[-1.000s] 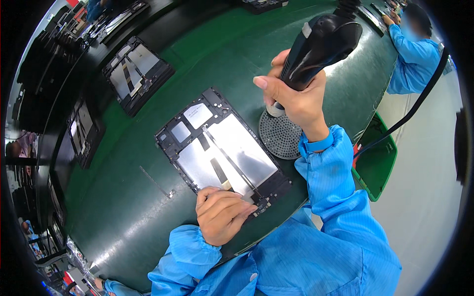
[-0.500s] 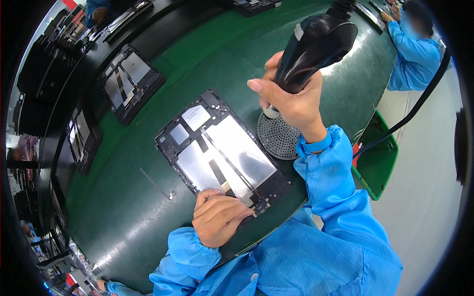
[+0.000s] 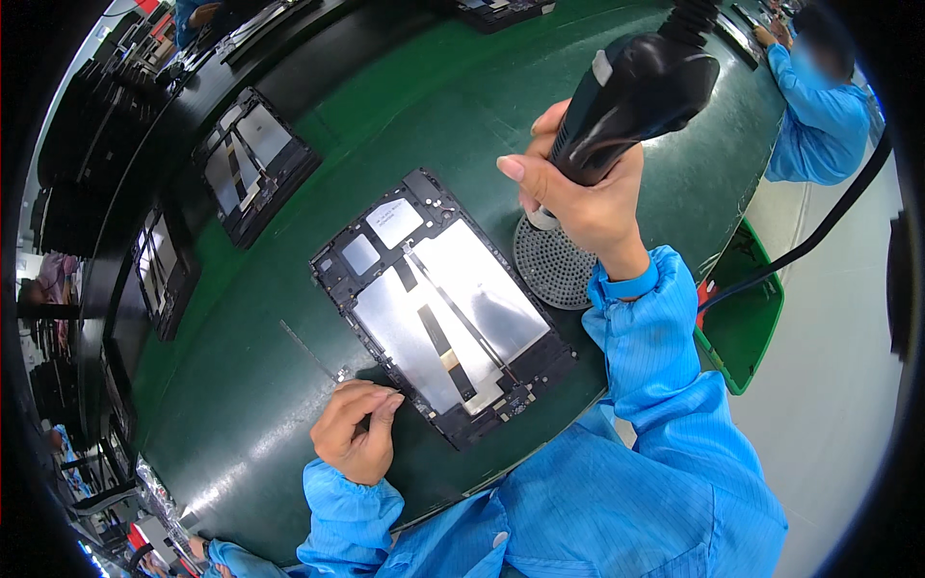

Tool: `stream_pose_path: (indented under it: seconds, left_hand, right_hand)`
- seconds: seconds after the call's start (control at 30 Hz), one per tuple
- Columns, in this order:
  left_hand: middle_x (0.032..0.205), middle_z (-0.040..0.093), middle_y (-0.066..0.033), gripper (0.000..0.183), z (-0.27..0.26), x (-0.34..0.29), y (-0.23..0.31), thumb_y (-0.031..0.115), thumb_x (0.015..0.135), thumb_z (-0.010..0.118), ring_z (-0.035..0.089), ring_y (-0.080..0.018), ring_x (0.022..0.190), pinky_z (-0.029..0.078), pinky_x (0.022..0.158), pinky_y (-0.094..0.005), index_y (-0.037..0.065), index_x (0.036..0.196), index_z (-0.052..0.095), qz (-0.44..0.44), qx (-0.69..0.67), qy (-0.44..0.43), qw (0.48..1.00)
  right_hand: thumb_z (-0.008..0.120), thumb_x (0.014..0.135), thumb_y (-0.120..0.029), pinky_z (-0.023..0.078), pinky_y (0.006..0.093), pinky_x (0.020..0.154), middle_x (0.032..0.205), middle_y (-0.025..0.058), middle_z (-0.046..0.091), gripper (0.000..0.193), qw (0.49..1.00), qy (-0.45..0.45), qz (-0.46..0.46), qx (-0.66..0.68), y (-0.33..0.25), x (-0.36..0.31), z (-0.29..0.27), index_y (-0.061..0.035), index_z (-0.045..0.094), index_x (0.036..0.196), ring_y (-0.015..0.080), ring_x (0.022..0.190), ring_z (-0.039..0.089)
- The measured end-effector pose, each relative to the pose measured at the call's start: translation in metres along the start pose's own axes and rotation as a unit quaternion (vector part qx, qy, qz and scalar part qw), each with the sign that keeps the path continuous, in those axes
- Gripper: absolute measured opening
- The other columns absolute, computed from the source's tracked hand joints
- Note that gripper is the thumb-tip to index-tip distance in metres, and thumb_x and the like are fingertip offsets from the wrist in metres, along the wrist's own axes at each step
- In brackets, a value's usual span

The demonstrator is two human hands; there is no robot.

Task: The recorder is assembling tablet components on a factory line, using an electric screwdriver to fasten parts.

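My right hand (image 3: 602,207) is wrapped around a black heat gun (image 3: 631,101), held upright with its ribbed cord end at the top. Under that hand a round perforated metal disc (image 3: 554,265) rests on the green table. Left of the disc lies an opened tablet (image 3: 438,308), its silver plates, dark ribbon cable and small boards exposed. Beside the tablet's lower left edge is my left hand (image 3: 356,429), thumb and fingers pinched together; whatever they may hold is too hidden to name. A thin strip (image 3: 306,345) with a small end piece lies just beyond it.
More opened tablets (image 3: 255,164) (image 3: 159,270) sit along the dark rack at the left. A green bin (image 3: 742,328) stands off the table's right edge, with a black cable (image 3: 819,236) passing over it. Another person in blue (image 3: 819,116) works at the far right.
My left hand has come off the tablet's lower edge and moved left, its fingers now pinched. The right hand keeps hold of the heat gun; the whole view has shifted slightly.
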State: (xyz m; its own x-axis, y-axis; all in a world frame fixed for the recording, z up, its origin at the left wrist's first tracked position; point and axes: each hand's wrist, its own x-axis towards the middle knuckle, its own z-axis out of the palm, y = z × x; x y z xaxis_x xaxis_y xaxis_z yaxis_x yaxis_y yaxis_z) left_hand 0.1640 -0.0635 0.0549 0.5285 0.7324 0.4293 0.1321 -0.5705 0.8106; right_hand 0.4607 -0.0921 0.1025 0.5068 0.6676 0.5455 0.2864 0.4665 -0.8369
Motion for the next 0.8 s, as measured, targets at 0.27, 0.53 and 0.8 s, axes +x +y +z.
stream_pose_path:
  seconds: [0.27, 0.53, 0.8]
  left_hand:
    - [0.076, 0.064, -0.013, 0.012, -0.005, -0.009, 0.0, -0.01, 0.071, 0.068, 0.062, -0.0207, 0.072, 0.05, 0.067, -0.0303, -0.003, 0.079, 0.062, -0.146, -0.006, 0.082, 0.986]
    - [0.079, 0.066, -0.0097, 0.011, 0.018, 0.024, -0.027, -0.005, 0.08, 0.065, 0.063, -0.0132, 0.069, 0.051, 0.065, -0.0219, -0.007, 0.09, 0.062, -0.295, -0.063, 0.043, 0.953]
    - [0.075, 0.065, -0.0067, 0.013, 0.035, 0.048, -0.077, 0.003, 0.079, 0.069, 0.06, -0.0085, 0.066, 0.047, 0.059, -0.0198, -0.004, 0.088, 0.063, -0.28, -0.018, -0.008, 0.96]
  right_hand:
    - [0.074, 0.071, 0.002, 0.041, 0.02, 0.044, 0.06, 0.0014, 0.058, 0.027, 0.998, 0.037, 0.04, 0.041, 0.009, -0.004, -0.004, 0.0007, 0.056, 0.09, 0.0069, 0.049, 0.055]
    - [0.068, 0.073, 0.006, 0.042, 0.0228, 0.045, 0.063, 0.0045, 0.057, 0.035, 0.989, 0.092, -0.008, 0.117, 0.076, -0.024, -0.027, 0.0003, 0.051, 0.103, 0.0111, 0.049, 0.054]
    - [0.066, 0.074, 0.005, 0.045, 0.0247, 0.048, 0.063, 0.0075, 0.058, 0.043, 0.971, -0.007, -0.038, 0.235, 0.079, -0.032, 0.015, -0.0001, 0.042, 0.109, 0.0143, 0.049, 0.055]
